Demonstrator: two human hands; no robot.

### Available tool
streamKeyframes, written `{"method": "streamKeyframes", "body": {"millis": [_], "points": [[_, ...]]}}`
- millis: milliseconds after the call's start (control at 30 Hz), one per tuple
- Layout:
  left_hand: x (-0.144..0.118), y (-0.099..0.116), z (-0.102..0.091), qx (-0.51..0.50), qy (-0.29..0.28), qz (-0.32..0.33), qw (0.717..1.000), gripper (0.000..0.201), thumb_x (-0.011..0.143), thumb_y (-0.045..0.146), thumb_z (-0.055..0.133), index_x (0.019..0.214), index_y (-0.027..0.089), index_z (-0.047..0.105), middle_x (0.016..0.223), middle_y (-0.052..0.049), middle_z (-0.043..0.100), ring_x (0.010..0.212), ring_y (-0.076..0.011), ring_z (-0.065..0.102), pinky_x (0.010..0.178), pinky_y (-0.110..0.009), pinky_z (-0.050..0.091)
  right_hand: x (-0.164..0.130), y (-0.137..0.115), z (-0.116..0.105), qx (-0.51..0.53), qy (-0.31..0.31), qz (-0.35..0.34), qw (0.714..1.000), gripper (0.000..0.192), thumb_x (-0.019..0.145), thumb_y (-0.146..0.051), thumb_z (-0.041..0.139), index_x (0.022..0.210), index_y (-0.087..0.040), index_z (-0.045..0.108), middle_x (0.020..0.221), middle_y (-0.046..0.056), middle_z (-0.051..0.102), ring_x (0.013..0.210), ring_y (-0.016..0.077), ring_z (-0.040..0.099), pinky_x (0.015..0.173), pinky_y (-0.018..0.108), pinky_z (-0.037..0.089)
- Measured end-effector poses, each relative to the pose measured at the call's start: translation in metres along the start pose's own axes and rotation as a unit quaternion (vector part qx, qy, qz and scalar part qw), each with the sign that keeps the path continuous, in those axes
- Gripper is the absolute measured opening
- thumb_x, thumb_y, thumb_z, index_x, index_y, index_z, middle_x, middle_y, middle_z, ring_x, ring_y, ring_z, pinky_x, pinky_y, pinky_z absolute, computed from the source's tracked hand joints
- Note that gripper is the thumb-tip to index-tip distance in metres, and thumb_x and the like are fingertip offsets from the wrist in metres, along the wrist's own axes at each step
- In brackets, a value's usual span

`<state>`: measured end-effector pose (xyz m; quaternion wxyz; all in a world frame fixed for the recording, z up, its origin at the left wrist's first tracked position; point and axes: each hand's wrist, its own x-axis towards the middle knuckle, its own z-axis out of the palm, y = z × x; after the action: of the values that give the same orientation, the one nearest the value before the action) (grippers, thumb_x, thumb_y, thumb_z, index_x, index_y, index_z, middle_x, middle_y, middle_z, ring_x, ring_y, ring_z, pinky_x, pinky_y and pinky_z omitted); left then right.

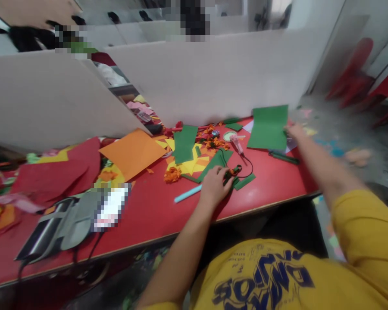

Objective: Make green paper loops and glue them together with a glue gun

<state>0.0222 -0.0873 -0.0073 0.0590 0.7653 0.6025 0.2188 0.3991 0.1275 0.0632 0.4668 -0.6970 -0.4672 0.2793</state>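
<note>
My right hand (293, 130) reaches far and pinches the edge of a flat rectangular green paper sheet (269, 127), standing tilted at the back of the smooth red table (155, 211). My left hand (214, 186) rests curled on a small dark green paper piece (232, 172), beside a light blue stick (188, 193).

Left hand (215, 184) palm down, fingers curled, arm bent in close. Right hand (293, 130) stretched far forward, arm nearly straight, fingers pinched, blurred.
</note>
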Motion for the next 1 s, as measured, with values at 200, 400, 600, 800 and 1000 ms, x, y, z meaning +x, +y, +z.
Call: {"method": "streamKeyframes", "body": {"millis": [200,400,600,800,1000], "points": [[0.016,-0.011,-0.004,-0.024,-0.044,-0.053,0.997,0.066,0.097,0.042,0.084,0.157,0.024,0.062,0.145,-0.019,0.073,0.135,-0.0413,0.070,0.114,-0.054,0.056,-0.072,0.011,0.059,-0.059,-0.061,-0.275,0.958,0.026,0.106,-0.022,0.053,0.121,-0.014,0.073,0.104,0.012,0.076,0.093,0.0222,0.067,0.095,0.036,0.056],[0.010,-0.029,-0.016,-0.098,-0.091,-0.046,0.990,0.065,0.100,0.028,0.075,0.163,0.026,0.059,0.132,-0.012,0.081,0.115,-0.0323,0.080,0.100,-0.045,0.063,-0.157,0.032,0.117,-0.090,-0.336,-0.443,0.826,0.045,0.083,-0.013,0.078,0.127,-0.023,0.081,0.128,0.009,0.084,0.119,0.0283,0.074,0.109,0.041,0.055],[-0.014,-0.044,-0.018,-0.054,-0.078,-0.026,0.995,0.061,0.099,0.026,0.070,0.160,0.025,0.063,0.150,-0.014,0.075,0.131,-0.0358,0.075,0.114,-0.050,0.060,-0.151,0.047,0.127,-0.145,-0.377,-0.488,0.774,0.040,0.092,-0.012,0.073,0.129,-0.019,0.083,0.119,0.015,0.085,0.111,0.0338,0.077,0.102,0.048,0.057],[-0.031,-0.082,-0.029,-0.091,-0.100,-0.060,0.989,0.059,0.102,0.036,0.065,0.159,0.023,0.064,0.133,-0.012,0.082,0.111,-0.0311,0.079,0.101,-0.046,0.063,-0.147,0.055,0.115,-0.080,-0.310,-0.478,0.818,0.044,0.088,-0.012,0.071,0.130,-0.021,0.080,0.125,0.013,0.080,0.117,0.0325,0.073,0.110,0.048,0.058],[-0.027,-0.110,-0.059,-0.059,-0.082,-0.022,0.995,0.047,0.104,0.039,0.061,0.145,0.025,0.077,0.147,-0.012,0.079,0.133,-0.0338,0.074,0.115,-0.049,0.059,-0.149,0.058,0.115,-0.009,-0.285,-0.485,0.827,0.035,0.089,-0.012,0.069,0.121,-0.022,0.080,0.123,0.013,0.074,0.120,0.0322,0.072,0.109,0.050,0.061]]}}
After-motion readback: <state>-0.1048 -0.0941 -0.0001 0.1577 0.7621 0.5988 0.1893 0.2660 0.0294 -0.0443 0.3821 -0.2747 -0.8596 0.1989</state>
